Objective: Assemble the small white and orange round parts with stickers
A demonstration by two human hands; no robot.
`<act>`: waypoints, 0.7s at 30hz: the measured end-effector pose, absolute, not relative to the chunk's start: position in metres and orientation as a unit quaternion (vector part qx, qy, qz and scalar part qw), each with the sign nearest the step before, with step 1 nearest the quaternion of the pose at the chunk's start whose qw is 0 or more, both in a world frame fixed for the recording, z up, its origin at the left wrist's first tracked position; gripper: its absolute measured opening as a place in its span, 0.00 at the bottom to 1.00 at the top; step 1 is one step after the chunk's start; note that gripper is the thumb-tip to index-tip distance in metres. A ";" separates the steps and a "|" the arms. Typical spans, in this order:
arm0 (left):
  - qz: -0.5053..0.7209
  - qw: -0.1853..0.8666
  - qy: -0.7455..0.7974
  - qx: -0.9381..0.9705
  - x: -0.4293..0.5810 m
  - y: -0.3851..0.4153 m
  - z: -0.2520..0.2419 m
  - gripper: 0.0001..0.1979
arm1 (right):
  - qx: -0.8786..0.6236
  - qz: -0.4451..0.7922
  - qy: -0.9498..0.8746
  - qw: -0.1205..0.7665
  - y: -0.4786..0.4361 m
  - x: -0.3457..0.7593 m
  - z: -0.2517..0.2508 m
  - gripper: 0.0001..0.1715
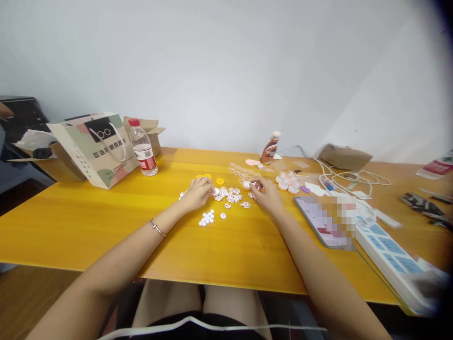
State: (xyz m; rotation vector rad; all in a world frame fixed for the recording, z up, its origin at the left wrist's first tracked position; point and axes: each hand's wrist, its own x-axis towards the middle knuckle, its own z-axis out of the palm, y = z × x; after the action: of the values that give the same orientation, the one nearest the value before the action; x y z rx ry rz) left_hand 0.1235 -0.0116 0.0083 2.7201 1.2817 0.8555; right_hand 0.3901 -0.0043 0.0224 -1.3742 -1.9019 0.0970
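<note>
My left hand (pixel 198 192) pinches a small white round piece (pixel 214 191) between thumb and fingers, just above the table. Across from it, my right hand (pixel 268 192) has its fingers curled, with the fingertips at the edge of a white disc (pixel 247 185); what lies inside its grip is hidden. Several white openwork plastic parts (pixel 231 195) are heaped between the hands. Nearer me lie a cluster of small white discs (pixel 206 217) and one separate white disc (pixel 222 216). Yellow rings (pixel 220 181) rest beyond the left hand. Clear rings (pixel 244 171) lie behind the heap.
Clear domed pieces with orange bases (pixel 287 182) stand right of my right hand. A phone (pixel 325 222), a power strip (pixel 392 255) and white cables (pixel 332 174) occupy the right side. A brown bottle (pixel 271 147) is behind; a water bottle (pixel 143 148) and paper bag (pixel 95 151) stand left.
</note>
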 end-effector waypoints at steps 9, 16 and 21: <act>0.221 0.117 0.231 0.940 0.134 -0.039 0.023 0.05 | -0.536 0.055 -0.744 0.395 -0.004 0.390 0.020 0.13; 0.267 0.082 0.327 0.903 0.112 -0.020 0.023 0.08 | -0.515 0.095 -0.760 0.386 -0.009 0.385 0.020 0.12; 0.190 0.014 0.439 0.878 0.087 -0.006 0.024 0.08 | -0.434 0.207 -0.823 0.303 -0.025 0.373 0.022 0.15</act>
State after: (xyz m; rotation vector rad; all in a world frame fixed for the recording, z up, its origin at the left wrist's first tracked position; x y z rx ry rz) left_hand 0.0865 -0.0058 0.0237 2.7333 1.3676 0.5925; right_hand 0.3725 -0.0248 0.0224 -1.1499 -2.1798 0.5488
